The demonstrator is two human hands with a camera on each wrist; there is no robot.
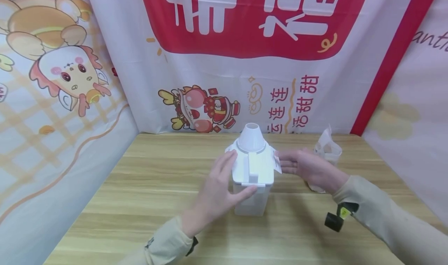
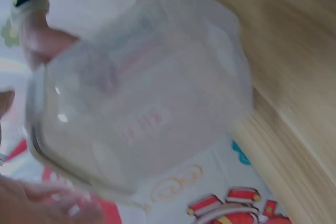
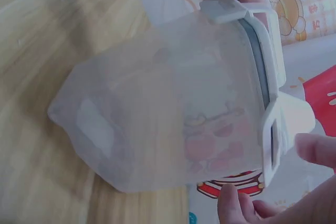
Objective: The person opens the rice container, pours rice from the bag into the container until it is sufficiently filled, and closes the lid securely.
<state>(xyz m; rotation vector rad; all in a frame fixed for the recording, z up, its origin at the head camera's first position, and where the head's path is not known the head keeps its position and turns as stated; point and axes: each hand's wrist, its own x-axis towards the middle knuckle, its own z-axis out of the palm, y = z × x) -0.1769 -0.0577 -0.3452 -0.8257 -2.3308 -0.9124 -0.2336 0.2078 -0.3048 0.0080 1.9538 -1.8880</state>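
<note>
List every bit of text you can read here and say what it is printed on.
"连连" in red, vertical, on the backdrop banner behind the table.
"甜甜" in red, vertical, on the same banner.
Large white characters on its red panel: cut off at the top, unreadable.
Script at the far right edge: cut off.
Pinkish print on the translucent container: too blurred.

A container (image 1: 252, 195) is stood upright on the table (image 1: 140, 202), near the middle. A lid (image 1: 254, 164) is seated on top of the container, and a cone-shaped spout (image 1: 251, 137) is set on the far part of the lid. The left hand (image 1: 216, 193) is placed against the container's left side, the right hand (image 1: 308, 167) against its right side. A crumpled bag (image 1: 327, 150) is found on the table to the right, just behind the right hand. Printed cloth (image 1: 245, 62) is hung behind the table's far edge and along both sides.
</note>
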